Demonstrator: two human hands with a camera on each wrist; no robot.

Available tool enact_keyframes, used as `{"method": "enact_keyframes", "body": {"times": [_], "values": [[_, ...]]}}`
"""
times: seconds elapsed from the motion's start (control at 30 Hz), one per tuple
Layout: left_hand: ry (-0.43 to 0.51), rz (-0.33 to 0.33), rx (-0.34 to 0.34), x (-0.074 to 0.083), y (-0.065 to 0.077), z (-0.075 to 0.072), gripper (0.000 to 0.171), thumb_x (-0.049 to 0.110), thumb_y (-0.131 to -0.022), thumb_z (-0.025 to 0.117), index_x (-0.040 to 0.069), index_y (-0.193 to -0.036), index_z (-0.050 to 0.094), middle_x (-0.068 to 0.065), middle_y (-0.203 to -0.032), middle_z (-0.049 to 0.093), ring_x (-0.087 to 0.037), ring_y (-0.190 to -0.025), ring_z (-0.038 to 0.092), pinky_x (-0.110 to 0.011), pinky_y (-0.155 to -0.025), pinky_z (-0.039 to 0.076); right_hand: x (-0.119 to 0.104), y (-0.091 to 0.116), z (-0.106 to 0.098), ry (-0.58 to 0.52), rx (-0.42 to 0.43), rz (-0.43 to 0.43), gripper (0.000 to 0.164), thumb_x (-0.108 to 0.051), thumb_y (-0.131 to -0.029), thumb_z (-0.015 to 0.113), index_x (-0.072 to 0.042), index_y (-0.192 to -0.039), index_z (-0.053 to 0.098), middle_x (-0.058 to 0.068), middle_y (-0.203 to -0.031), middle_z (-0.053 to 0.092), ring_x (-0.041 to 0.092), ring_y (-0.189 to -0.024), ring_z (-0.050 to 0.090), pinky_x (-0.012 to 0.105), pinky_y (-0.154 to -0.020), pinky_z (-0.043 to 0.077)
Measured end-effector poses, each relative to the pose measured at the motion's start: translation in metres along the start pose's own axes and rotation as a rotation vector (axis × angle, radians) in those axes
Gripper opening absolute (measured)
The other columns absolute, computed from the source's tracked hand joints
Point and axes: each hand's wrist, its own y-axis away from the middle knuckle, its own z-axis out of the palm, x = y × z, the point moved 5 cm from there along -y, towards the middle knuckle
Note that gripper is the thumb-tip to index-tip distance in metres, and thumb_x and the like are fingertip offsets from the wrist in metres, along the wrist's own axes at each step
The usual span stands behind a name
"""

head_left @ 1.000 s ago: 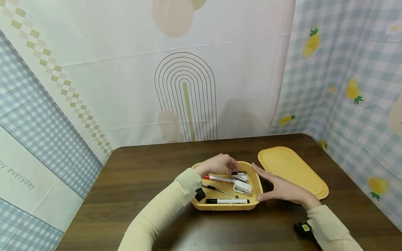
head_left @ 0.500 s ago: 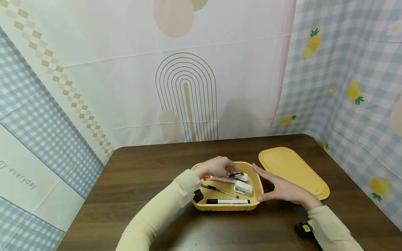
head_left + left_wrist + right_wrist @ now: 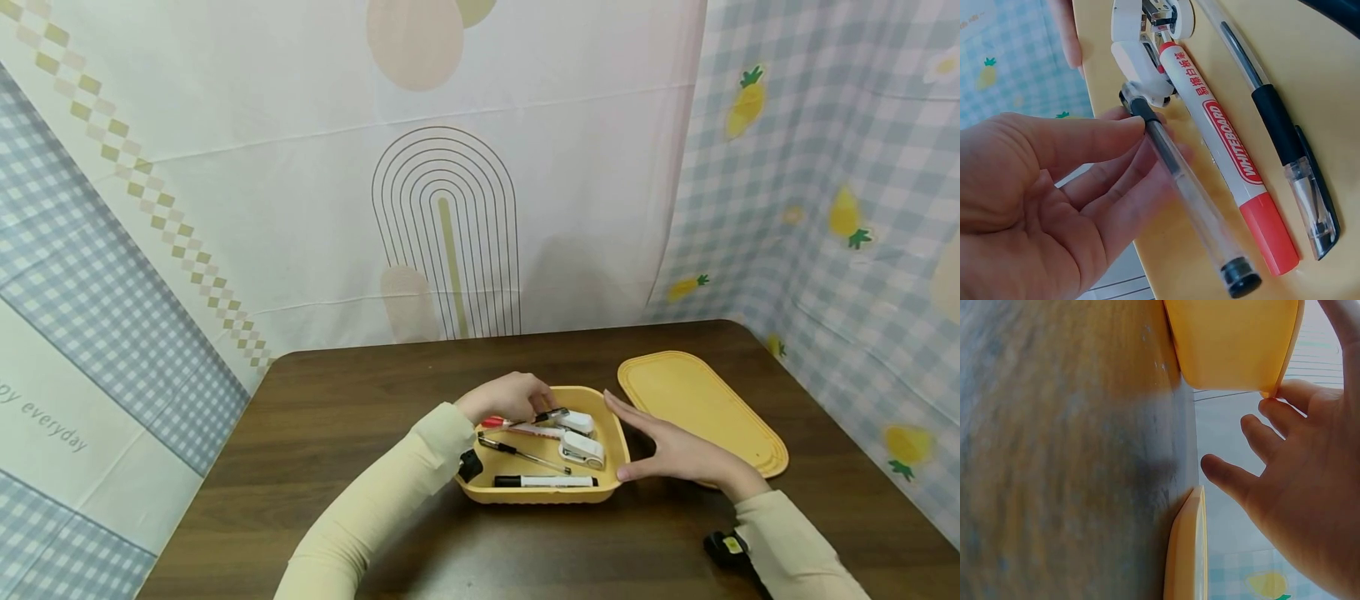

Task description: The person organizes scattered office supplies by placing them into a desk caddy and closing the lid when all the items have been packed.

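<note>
My left hand [image 3: 510, 398] is over the far left part of a yellow plastic box [image 3: 536, 497]. Between thumb and fingers it pinches a clear-barrelled pen [image 3: 1192, 197] with a black end, tilted above the things inside. Below that pen lie a red-capped whiteboard marker [image 3: 1222, 140] and a second pen [image 3: 1275, 119] with a black grip. A small white stapler [image 3: 581, 451] and another white item [image 3: 577, 422] sit at the box's right, a black-and-white marker [image 3: 546, 482] along its near wall. With spread fingers, my right hand [image 3: 678, 454] touches the box's right rim.
A flat yellow lid [image 3: 697, 408] lies on the dark wooden table [image 3: 352, 400], right of the box and behind the right hand. Patterned cloth [image 3: 585, 167] hangs along the table's back and sides.
The left hand has picked up the pen from beside the white items and shifted slightly left with it. My right hand stays at the box's rim.
</note>
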Motion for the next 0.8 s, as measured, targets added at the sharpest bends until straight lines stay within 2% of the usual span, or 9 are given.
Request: {"method": "enact_keyframes", "body": {"times": [0.17,0.33,0.53,0.7,0.8], "values": [[-0.009,-0.04,0.013,-0.002,0.001,-0.001,0.046,-0.013,-0.088,0.059,0.012,-0.125,0.07,-0.008,-0.114,0.071,-0.019,-0.108,0.065,-0.024,-0.073,0.05,-0.001,0.0,0.0,-0.004,-0.001,-0.006,0.105,-0.038,-0.083,0.083,-0.029,-0.163,0.015,0.005,-0.168,0.012,0.033,-0.149,0.016,0.058,-0.111,0.029],[0.024,-0.067,0.008,-0.004,0.002,0.0,0.047,-0.012,-0.089,0.057,0.013,-0.127,0.07,-0.007,-0.115,0.071,-0.018,-0.106,0.065,-0.024,-0.069,0.048,-0.001,0.001,0.0,-0.005,0.0,-0.005,0.105,-0.038,-0.083,0.083,-0.03,-0.163,0.014,0.005,-0.168,0.012,0.033,-0.149,0.016,0.058,-0.111,0.028],[0.055,-0.055,0.006,-0.004,0.006,-0.003,0.042,-0.006,-0.092,0.061,0.011,-0.129,0.068,-0.006,-0.115,0.071,-0.017,-0.106,0.064,-0.024,-0.073,0.05,-0.001,0.001,0.0,-0.037,-0.003,0.005,0.105,-0.037,-0.084,0.083,-0.033,-0.162,0.013,0.005,-0.168,0.01,0.035,-0.149,0.014,0.066,-0.11,0.024],[0.078,-0.035,0.02,-0.003,0.008,-0.008,0.04,-0.006,-0.091,0.063,0.009,-0.128,0.068,-0.008,-0.116,0.071,-0.019,-0.107,0.065,-0.026,-0.075,0.052,-0.002,0.001,0.0,-0.033,-0.002,0.005,0.105,-0.037,-0.084,0.083,-0.033,-0.162,0.013,0.007,-0.168,0.01,0.035,-0.149,0.014,0.066,-0.11,0.024],[0.056,-0.002,0.039,-0.002,0.009,-0.012,0.038,-0.004,-0.091,0.065,0.009,-0.127,0.068,-0.007,-0.116,0.071,-0.019,-0.108,0.065,-0.027,-0.081,0.053,-0.002,0.001,0.0,-0.039,-0.003,0.0,0.105,-0.036,-0.084,0.083,-0.033,-0.162,0.013,0.009,-0.168,0.01,0.036,-0.149,0.014,0.066,-0.11,0.024]]}}
